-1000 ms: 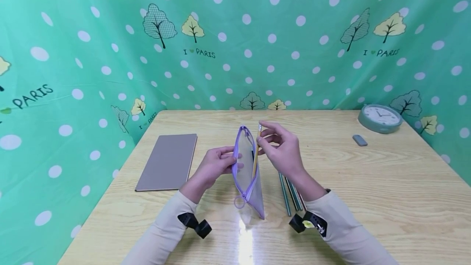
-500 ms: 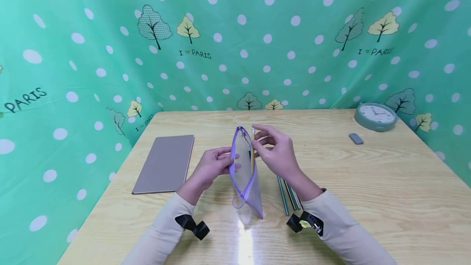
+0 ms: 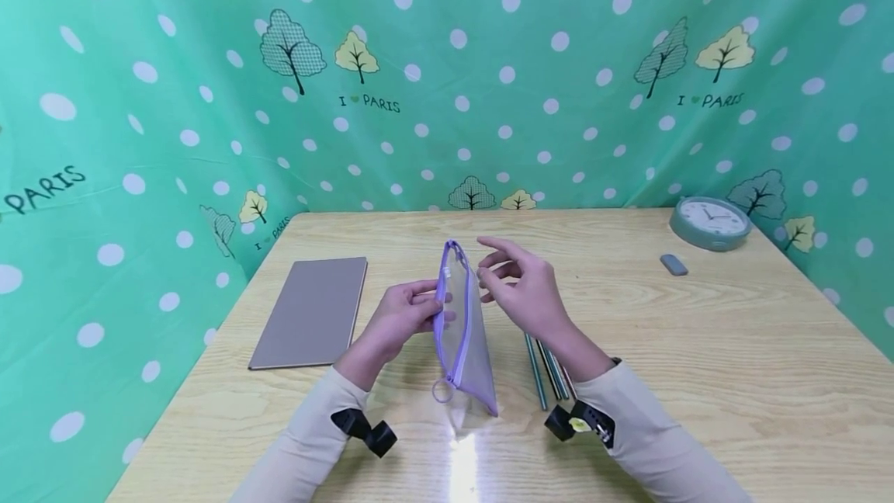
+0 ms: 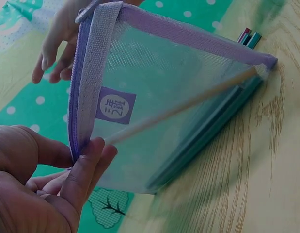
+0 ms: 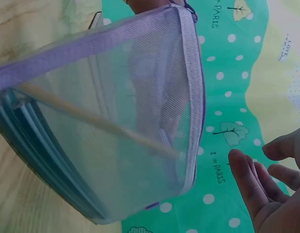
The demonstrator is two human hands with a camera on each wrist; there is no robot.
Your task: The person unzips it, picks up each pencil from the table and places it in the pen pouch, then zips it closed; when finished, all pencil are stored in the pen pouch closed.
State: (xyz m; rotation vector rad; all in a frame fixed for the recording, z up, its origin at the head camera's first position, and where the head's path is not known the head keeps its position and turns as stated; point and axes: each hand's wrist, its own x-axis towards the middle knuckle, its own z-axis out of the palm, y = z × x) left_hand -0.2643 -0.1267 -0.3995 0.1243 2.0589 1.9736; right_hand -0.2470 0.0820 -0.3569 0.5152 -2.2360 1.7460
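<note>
My right hand (image 3: 527, 286) has just released the pencil (image 4: 183, 106) inside the mesh pouch (image 3: 477, 355); my left hand (image 3: 401, 313) pinches the pouch's edge; that pencil seems stowed.

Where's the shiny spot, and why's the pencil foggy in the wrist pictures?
Head view: white glare on the table, just below the pouch; left wrist view: pencil seen through mesh, so hazy; right wrist view: same haze, also through mesh.

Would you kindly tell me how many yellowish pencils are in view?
1: a yellowish pencil slants inside the mesh pouch held by the left hand; others may be hidden.
</note>
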